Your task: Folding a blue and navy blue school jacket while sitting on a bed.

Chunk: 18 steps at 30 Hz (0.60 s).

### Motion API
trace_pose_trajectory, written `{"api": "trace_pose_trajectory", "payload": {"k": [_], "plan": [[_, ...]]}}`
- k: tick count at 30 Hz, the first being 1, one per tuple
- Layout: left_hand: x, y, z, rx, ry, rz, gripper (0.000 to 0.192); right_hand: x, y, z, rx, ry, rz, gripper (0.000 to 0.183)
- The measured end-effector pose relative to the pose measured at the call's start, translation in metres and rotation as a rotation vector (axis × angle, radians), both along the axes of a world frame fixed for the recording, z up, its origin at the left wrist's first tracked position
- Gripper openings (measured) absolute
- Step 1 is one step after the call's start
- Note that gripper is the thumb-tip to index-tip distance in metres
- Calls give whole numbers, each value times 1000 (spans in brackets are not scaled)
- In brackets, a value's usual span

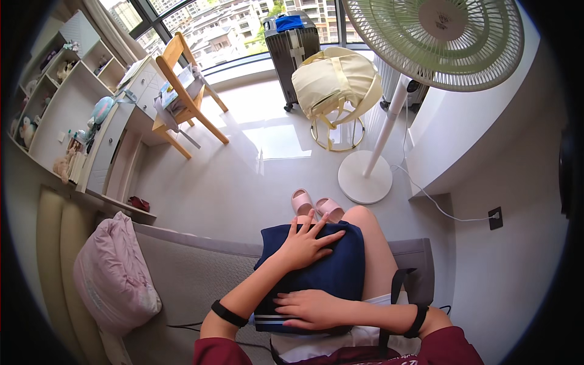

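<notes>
A folded navy blue cloth, probably a garment, lies across my lap, with pale stripes along its lower edge. My left hand rests flat on its upper part with the fingers spread. Lower down, my right hand lies palm down on the cloth near the stripes, fingers slightly apart. Which arm belongs to which side is read from the picture: the forearm entering at the left ends in the upper hand, so that hand is my left one. Black bands circle both forearms.
I sit on a grey bed with a folded pink quilt at the left. Pink slippers are on the floor ahead. Beyond stand a white fan, a stool bearing a cream backpack, a dark suitcase, a wooden chair and a desk.
</notes>
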<state>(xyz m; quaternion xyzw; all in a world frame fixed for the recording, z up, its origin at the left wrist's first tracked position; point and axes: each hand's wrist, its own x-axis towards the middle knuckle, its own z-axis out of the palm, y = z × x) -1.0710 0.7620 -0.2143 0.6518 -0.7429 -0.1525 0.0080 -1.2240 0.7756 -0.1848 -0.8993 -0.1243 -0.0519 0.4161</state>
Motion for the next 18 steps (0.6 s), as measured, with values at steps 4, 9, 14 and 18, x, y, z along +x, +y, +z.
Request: {"api": "trace_pose_trajectory", "payload": {"k": [4, 9, 14, 18], "plan": [[-12, 44, 32, -114, 307, 280, 50, -9, -68, 14, -113, -41, -593, 22], [-48, 117, 61, 20, 216, 394, 52, -26, -106, -2, -453, 170, -804, 23], [-58, 149, 46, -13, 19, 349, 54, -21, -105, -18, -403, 301, -735, 20], [-56, 151, 39, -57, 37, 359, 53, -22, -114, -30, -337, 256, -783, 17]]}}
